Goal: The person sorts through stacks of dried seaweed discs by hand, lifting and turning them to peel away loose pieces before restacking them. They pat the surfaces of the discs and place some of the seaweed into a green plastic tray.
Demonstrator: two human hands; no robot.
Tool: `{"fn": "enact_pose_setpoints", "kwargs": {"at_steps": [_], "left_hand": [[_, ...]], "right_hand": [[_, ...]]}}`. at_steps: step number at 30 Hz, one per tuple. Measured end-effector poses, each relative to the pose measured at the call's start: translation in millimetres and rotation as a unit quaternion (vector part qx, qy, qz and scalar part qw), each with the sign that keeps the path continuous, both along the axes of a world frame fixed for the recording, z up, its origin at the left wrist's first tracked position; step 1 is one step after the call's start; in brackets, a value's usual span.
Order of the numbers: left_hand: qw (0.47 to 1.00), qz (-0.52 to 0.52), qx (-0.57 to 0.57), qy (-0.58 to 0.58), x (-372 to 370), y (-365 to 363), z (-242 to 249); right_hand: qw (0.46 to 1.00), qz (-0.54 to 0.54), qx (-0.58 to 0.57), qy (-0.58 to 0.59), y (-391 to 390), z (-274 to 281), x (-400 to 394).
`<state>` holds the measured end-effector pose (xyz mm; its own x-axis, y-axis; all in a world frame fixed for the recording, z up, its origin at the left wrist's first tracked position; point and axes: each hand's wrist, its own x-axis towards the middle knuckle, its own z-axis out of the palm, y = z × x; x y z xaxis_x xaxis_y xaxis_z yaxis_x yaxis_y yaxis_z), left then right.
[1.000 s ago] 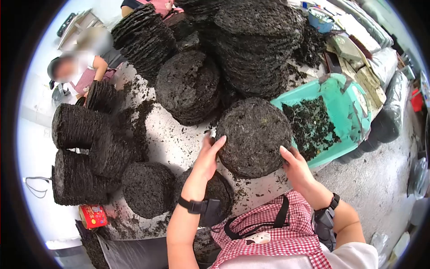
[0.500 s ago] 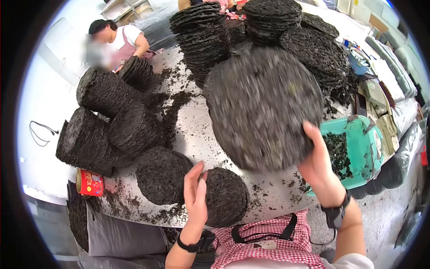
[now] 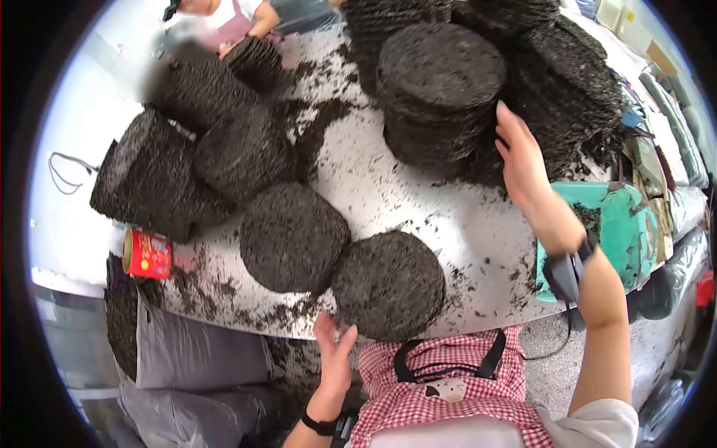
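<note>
Dark, rough round cakes of what looks like dried seaweed cover much of the table. A tall stack of them [image 3: 442, 67] stands toward the back middle. My right hand [image 3: 520, 153] is open at the stack's right side, fingers stretched, fingertips right at the edge of the upper cakes. Two round cakes or low stacks lie near the front edge, a left one [image 3: 293, 237] and a right one [image 3: 388, 285]. Below the right one, my left hand [image 3: 335, 349] is open and empty, thumb spread from the fingers, close to the table edge.
More stacks [image 3: 153, 175] lie tipped over at the left, beside a red can [image 3: 148, 254]. A green basket [image 3: 631, 231] with dark flakes stands at the right. Loose crumbs litter the white table [image 3: 358, 164]. Across it works another person [image 3: 231, 19].
The large round cake that my right hand held up has left it and now appears atop the back stack. My left hand has drawn back from the front cakes. The view has shifted.
</note>
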<state>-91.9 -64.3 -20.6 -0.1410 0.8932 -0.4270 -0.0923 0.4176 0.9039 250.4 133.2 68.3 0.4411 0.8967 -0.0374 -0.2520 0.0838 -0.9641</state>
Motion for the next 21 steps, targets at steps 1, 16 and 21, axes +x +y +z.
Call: {"fn": "enact_pose_setpoints", "kwargs": {"at_steps": [1,16,21], "left_hand": [[0.998,0.019,-0.036,-0.049,2.5,5.1,0.1],[0.925,-0.244,-0.091,-0.277,73.0,39.3,21.1],[0.941,-0.225,-0.037,-0.252,78.6,31.8,29.8]], "right_hand": [[0.995,0.071,0.013,-0.067,-27.0,-16.0,-6.8],[0.897,0.271,0.058,-0.345,-194.8,-58.9,-66.5],[0.881,0.251,0.092,-0.391,-198.1,-41.3,-60.6]]}}
